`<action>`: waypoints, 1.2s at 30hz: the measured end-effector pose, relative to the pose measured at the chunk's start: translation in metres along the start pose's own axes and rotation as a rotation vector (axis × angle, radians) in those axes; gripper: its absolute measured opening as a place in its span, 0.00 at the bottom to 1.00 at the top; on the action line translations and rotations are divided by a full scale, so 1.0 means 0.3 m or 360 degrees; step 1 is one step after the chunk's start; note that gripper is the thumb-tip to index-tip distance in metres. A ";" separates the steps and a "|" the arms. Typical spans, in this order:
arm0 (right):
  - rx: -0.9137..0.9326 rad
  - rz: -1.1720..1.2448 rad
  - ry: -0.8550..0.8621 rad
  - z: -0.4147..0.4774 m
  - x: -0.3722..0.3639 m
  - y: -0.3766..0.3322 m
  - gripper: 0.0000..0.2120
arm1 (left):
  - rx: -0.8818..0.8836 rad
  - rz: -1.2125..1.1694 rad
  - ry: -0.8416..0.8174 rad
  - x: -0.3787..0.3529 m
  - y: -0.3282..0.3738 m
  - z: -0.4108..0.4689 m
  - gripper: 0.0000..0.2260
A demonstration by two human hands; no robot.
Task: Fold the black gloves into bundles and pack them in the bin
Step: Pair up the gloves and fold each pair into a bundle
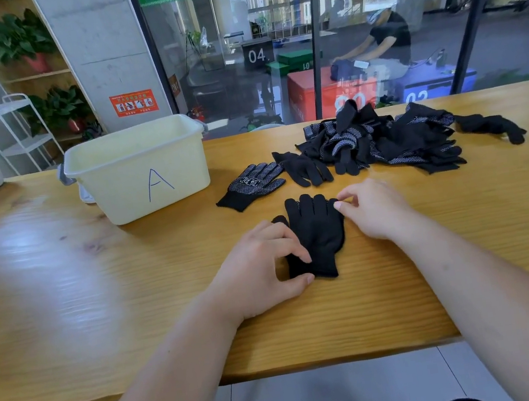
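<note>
Where the nearest black glove (318, 237) lies flat on the table (65, 298), fingers pointing away, its cuff is pinched between thumb and forefinger of the left hand (259, 269). Its little-finger tip is nipped by the curled right hand (374, 208). Just beyond, a dotted glove (250, 185) is laid palm up. A pile of gloves (384, 141) is heaped farther right. The cream bin (138, 171), marked A, stands to the left.
</note>
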State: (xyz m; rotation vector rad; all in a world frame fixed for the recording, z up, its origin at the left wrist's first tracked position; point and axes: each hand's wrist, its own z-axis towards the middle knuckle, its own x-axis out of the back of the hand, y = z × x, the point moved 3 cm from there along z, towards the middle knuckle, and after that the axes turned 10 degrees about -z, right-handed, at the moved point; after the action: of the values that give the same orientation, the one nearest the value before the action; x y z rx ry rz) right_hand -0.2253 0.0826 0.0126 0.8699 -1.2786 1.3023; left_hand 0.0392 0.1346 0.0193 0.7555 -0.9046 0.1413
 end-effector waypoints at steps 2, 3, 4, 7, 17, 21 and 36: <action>-0.0002 0.0069 0.0081 0.008 -0.019 0.005 0.10 | -0.0009 -0.0008 -0.0011 -0.005 -0.001 0.002 0.08; -0.0003 0.0145 0.0121 0.012 -0.025 0.010 0.08 | -0.0021 -0.0019 -0.0005 -0.008 -0.003 0.004 0.08; -0.0013 0.0237 0.0158 0.016 -0.028 0.015 0.06 | -0.0029 -0.0036 0.0001 -0.011 -0.005 0.006 0.07; -0.0071 0.0444 0.0289 0.029 -0.022 0.032 0.06 | -0.0014 -0.0074 -0.0002 -0.016 -0.012 0.013 0.06; -0.0085 0.0189 0.0350 0.029 -0.023 0.019 0.06 | -0.0024 -0.0130 0.0000 -0.015 -0.011 0.015 0.04; -0.0016 0.0136 0.0463 0.013 -0.015 0.005 0.06 | -0.0046 -0.0223 0.0127 -0.013 -0.006 0.024 0.04; -0.0250 0.0184 0.0327 0.074 -0.016 -0.087 0.04 | 0.0190 0.0011 0.0071 -0.030 -0.063 0.037 0.13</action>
State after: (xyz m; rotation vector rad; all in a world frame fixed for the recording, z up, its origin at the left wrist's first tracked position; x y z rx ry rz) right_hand -0.2029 0.0566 0.0168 0.5441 -1.2628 1.3247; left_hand 0.0340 0.1152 0.0069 0.8568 -0.8621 0.2189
